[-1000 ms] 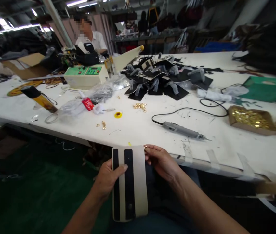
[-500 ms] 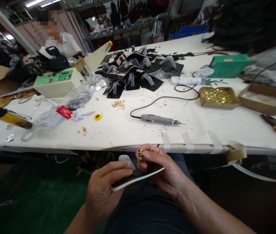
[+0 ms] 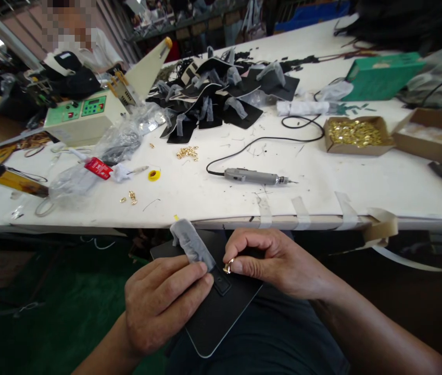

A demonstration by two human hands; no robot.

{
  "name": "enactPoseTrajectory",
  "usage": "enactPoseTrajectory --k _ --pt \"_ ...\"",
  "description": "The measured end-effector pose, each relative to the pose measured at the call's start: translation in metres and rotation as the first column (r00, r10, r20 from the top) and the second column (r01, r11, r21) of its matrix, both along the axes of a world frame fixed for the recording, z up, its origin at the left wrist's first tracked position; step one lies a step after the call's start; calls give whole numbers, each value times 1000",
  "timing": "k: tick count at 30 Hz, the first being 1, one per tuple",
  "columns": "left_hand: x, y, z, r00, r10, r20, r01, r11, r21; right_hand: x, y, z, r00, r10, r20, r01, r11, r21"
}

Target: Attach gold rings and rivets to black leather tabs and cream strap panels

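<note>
A black panel [image 3: 221, 320] with a thin pale edge lies over my lap, its flat face turned up. Across it runs a black strap [image 3: 222, 281] whose upper part is wrapped in clear plastic [image 3: 191, 240]. My left hand [image 3: 166, 302] holds the panel and strap, its fingers laid over the strap. Between the thumb and index finger of my right hand [image 3: 267, 260] is a small gold metal piece [image 3: 227, 267], just beside the strap's end. A small hole shows in that end.
On the white table [image 3: 213, 203] lie a grey corded screwdriver [image 3: 252, 176], gold pieces [image 3: 187, 152], yellow tape [image 3: 154, 175] and a red-labelled bottle [image 3: 98, 168]. Behind are stacked black panels [image 3: 244, 112], a gold-filled box [image 3: 355, 134] and a machine [image 3: 84, 117]. A person [image 3: 101, 52] sits at the back left.
The panel has turned from edge-on to face-up, showing the strap. My right hand has brought the gold piece down near the strap's end. The camera view has tilted lower.
</note>
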State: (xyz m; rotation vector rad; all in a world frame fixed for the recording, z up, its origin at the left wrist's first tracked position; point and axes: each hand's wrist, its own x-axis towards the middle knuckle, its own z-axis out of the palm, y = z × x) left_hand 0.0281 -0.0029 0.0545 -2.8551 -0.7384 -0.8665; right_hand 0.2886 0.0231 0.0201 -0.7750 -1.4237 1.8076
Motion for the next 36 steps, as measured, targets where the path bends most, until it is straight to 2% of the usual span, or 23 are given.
enactPoseTrajectory --k 5,13,22,30,33,36 --pt "-2 0 -2 1000 -11 -14 11 1000 20 -4 -2 -6 1000 0 -1 0 1000 17" --pt "-2 4 -7 999 13 -34 -12 1000 13 -8 -2 -3 997 -35 63 30 997 71" --pt "2 5 -11 998 68 1 -68 998 -16 -12 -3 -1 978 -106 179 63 970 234" --pt "1 6 -26 991 105 84 -97 991 -94 -17 -6 -6 962 -191 195 102 913 395" --pt "1 6 -29 991 108 78 -98 989 -113 -18 -7 -8 961 -198 193 114 920 374" --pt "2 6 -29 993 102 56 -93 986 -135 -17 -7 -10 956 -200 216 137 952 275"
